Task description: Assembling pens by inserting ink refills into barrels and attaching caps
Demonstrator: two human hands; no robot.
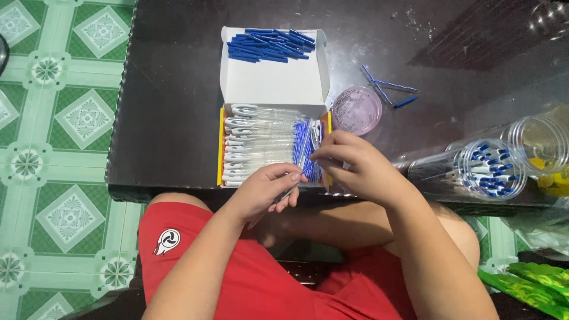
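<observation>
My left hand [267, 191] and my right hand [349, 163] meet over the near right corner of an open white cardboard box [274, 89]. Between them they hold one thin clear pen part [294, 178], the left hand pinching its lower end, the right hand's fingertips closed on its upper end. The box's near half holds rows of clear pen barrels with white clips [255, 145] and a bunch of blue refills [303, 142]. Blue caps [269, 46] lie piled on the raised lid.
A round pink lid [357, 110] lies right of the box, with a few loose blue pieces [388, 89] beyond it. Clear round jars [492, 169] of blue-and-white pen parts lie on the dark table's [172, 118] right. Green tiled floor lies to the left.
</observation>
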